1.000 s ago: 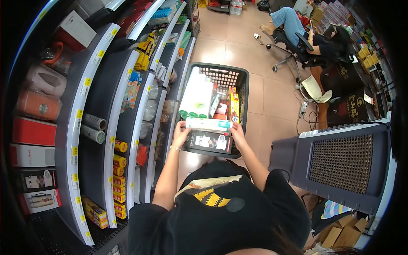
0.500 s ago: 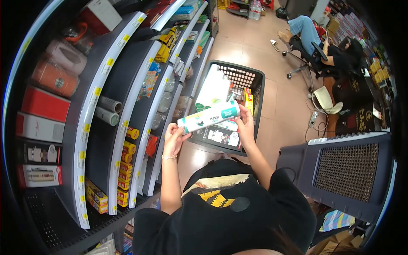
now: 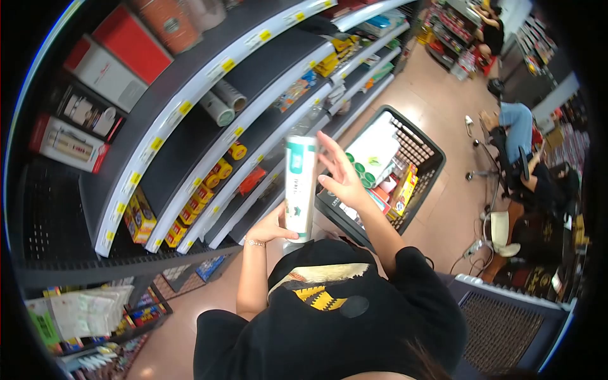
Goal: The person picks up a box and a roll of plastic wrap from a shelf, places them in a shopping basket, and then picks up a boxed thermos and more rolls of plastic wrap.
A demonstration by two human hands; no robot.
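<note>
My left hand [image 3: 273,227] is closed around the lower end of a white and green roll [image 3: 300,190], which looks like a packaged roll of cling film or bags. It stands nearly upright in front of my chest. My right hand [image 3: 345,180] is beside the roll's upper part, fingers spread and apart from it. Beyond that hand, a black shopping basket [image 3: 438,152] sits on the floor. Inside are white rolls with green ends [image 3: 362,172], a white package [image 3: 379,142] and a yellow box [image 3: 404,190].
Left, shelves with price labels [image 3: 183,107] carry two grey-white rolls [image 3: 221,104], yellow boxes [image 3: 190,209] and boxed flasks [image 3: 69,142]. A seated person [image 3: 519,130] is at the right on an office chair. A large grey appliance [image 3: 506,323] stands at lower right.
The roll has turned from nearly level to nearly upright. My right hand has let go of its end and opened. The view has swung, shifting the basket rightward.
</note>
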